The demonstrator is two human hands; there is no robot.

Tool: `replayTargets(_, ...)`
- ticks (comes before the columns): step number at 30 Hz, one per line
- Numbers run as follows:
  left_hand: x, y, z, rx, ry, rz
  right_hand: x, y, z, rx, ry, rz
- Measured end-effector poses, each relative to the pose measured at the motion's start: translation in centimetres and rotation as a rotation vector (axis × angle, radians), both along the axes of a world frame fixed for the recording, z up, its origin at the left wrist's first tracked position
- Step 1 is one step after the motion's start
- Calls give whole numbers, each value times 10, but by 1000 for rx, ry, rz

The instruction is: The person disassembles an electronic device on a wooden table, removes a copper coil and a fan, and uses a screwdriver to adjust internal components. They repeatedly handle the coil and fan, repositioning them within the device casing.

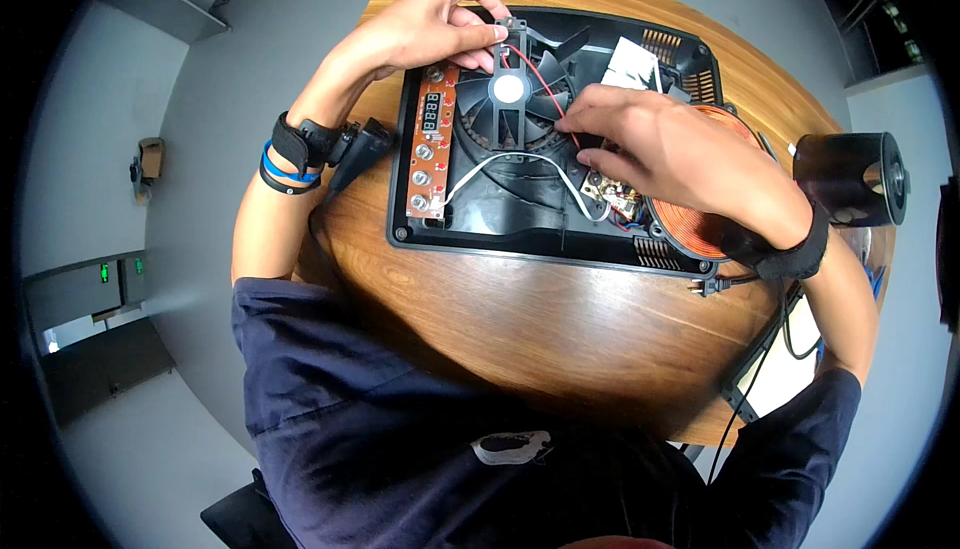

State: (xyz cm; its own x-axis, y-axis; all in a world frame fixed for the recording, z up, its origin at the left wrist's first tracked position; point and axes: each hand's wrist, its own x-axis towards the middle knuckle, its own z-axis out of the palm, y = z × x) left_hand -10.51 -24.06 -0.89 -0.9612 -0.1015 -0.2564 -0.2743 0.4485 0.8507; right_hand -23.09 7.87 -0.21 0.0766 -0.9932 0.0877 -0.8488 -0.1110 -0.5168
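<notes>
An opened induction cooker base [540, 239], a black plastic tray full of parts, lies on the wooden table. Inside it a black cooling fan [510, 86] sits under a straight bracket, its round hub white. My left hand [440, 31] pinches the bracket's far end between thumb and fingers. From that end a red wire [540, 79] runs down to my right hand [655, 139], whose thumb and fingertips close around it beside the fan's right edge. The right hand partly hides a copper coil [690, 229] and a small circuit board [612, 197].
An orange control board [425, 149] lines the tray's left side, joined by a white ribbon cable [510, 156]. A dark plug-like piece [365, 154] lies by my left wrist. At right are a power plug [712, 287], a black cylinder [850, 179] and loose cables.
</notes>
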Motion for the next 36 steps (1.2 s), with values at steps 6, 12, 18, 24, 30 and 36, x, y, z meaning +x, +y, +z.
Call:
replayTargets(6,1,-2,-1,-7,28,-28,-2,-7,4,-76,-81,-68)
replayTargets(12,1,0,2,-32,-7,-32,-10,-14,4,-62,-191,-199)
replayTargets(18,3,4,4,-59,23,-33,-16,-18,1,-50,-247,-210)
replayTargets(24,0,5,4,-69,41,-40,-13,-17,-1,-118,-119,-148)
replayTargets(30,0,-1,-2,-63,67,-63,-14,-15,-3,-103,-108,-141)
replayTargets(36,1,4,-2,-167,56,-46,-10,-5,2,57,-135,-115)
